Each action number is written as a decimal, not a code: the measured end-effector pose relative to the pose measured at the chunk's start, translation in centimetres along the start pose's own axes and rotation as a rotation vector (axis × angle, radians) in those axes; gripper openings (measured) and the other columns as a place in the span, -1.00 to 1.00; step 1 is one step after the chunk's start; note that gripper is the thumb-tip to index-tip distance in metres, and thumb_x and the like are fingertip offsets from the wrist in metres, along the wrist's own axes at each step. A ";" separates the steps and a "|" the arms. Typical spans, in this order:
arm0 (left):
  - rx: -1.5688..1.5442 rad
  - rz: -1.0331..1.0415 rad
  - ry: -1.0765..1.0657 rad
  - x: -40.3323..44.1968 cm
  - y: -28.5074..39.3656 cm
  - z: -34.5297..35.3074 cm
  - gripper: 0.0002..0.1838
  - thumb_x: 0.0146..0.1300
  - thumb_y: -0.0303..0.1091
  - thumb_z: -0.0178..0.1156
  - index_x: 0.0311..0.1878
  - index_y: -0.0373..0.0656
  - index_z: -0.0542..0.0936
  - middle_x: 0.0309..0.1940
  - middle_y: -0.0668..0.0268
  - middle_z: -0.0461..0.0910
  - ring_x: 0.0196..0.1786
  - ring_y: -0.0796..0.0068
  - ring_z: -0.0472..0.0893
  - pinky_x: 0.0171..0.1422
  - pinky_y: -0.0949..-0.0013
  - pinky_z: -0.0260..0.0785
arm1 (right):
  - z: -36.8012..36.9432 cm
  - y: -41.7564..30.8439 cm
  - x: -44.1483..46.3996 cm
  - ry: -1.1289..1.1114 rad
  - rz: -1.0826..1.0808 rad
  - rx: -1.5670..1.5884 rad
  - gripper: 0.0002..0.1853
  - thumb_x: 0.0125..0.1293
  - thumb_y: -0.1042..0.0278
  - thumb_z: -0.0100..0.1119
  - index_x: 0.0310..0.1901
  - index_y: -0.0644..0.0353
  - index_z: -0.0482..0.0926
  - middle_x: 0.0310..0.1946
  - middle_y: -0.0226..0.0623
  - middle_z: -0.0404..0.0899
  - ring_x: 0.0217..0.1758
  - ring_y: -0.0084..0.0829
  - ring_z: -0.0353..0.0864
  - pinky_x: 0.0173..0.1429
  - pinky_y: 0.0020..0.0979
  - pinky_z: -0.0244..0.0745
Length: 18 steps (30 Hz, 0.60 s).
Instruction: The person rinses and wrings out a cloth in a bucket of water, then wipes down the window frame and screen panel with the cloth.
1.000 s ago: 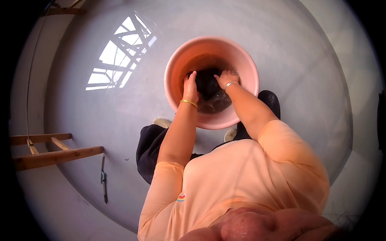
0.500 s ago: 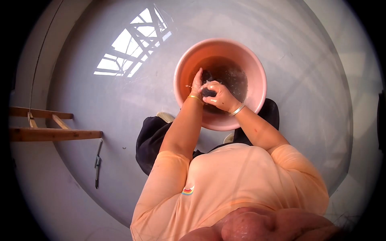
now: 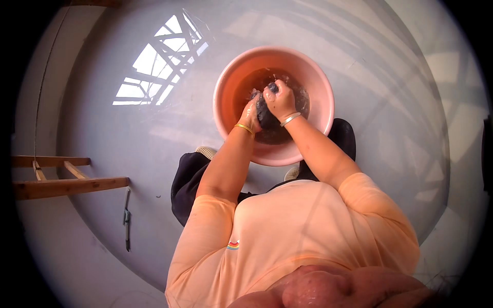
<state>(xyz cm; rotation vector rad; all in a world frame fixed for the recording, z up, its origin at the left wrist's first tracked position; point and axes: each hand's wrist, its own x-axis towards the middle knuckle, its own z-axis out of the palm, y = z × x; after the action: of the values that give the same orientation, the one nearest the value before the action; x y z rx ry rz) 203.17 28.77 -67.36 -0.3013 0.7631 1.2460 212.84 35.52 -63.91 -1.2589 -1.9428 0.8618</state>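
A pink plastic basin (image 3: 324,109) holds dark, murky water, and both hands are inside it. Between them is a wet, dark, bunched cloth (image 3: 265,115). My right hand (image 3: 280,104), with a silver bangle at the wrist, is closed around part of the cloth, and a dark bit pokes out past the thumb. On the left side, my left hand (image 3: 250,114), with a gold bracelet, grips the same cloth; its fingertips are partly hidden. The lower part of the cloth hangs between the wrists, close to the water.
The basin stands on a smooth grey floor (image 3: 380,128), in front of my feet. To the left is a wooden frame like a ladder or stool (image 3: 72,187). A thin metal rod-like thing (image 3: 127,226) lies below it. Window light reflects at upper left.
My right hand has turned over and closed around the cloth, rising toward the far side. My left hand, flatter before, now curls on it. More of the cloth shows between the hands.
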 end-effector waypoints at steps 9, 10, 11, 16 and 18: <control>-0.041 0.292 0.423 -1.6 1.6 1.9 -0.34 0.26 -0.01 0.16 0.38 -0.11 0.36 0.38 0.11 0.36 0.51 0.16 0.20 0.59 0.02 -0.13 | 0.8 9.6 1.4 -0.164 0.438 -0.469 -0.16 0.26 -0.25 0.17 0.38 0.18 0.22 0.42 0.06 0.23 0.45 0.06 0.28 0.42 -0.02 0.24; 0.298 0.422 0.506 0.7 0.9 0.2 -0.30 0.27 -0.02 0.15 0.42 -0.15 0.31 0.40 0.08 0.34 0.49 0.10 0.25 0.56 0.09 -0.05 | 0.4 7.9 1.5 -0.300 0.379 -0.556 -0.12 0.23 -0.25 0.23 0.42 0.16 0.19 0.45 0.03 0.20 0.49 0.04 0.21 0.44 -0.02 0.22; 0.640 0.548 0.577 2.4 0.3 -1.5 -0.26 0.28 -0.04 0.13 0.46 -0.19 0.27 0.42 0.04 0.32 0.46 0.04 0.29 0.54 0.16 0.03 | -0.3 6.2 1.4 -0.432 0.316 -0.643 -0.06 0.19 -0.24 0.28 0.45 0.14 0.15 0.48 0.00 0.16 0.54 0.02 0.14 0.45 -0.02 0.20; 1.000 -0.040 0.438 1.7 -0.3 -1.6 -0.26 0.27 -0.08 0.15 0.40 -0.39 0.29 0.40 -0.08 0.32 0.46 0.10 0.30 0.49 0.23 0.10 | -0.2 8.7 0.6 -1.099 0.492 -0.845 -0.39 0.21 0.14 0.34 0.28 0.15 0.46 0.32 -0.11 0.44 0.36 -0.05 0.45 0.33 -0.13 0.43; 1.109 0.120 0.456 7.1 -1.5 -7.5 -0.19 0.20 -0.02 0.19 0.38 -0.43 0.30 0.35 -0.15 0.37 0.43 0.08 0.37 0.47 0.24 0.18 | 0.6 10.1 -0.2 -1.068 0.423 -0.888 -0.48 0.17 0.17 0.34 0.17 0.14 0.55 0.29 -0.14 0.47 0.35 -0.06 0.46 0.32 -0.13 0.45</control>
<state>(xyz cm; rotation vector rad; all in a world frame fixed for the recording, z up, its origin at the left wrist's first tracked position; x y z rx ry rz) 202.75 29.06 -77.81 0.3950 1.7529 0.6992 217.48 38.51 -72.44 -2.0098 -3.1943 1.0278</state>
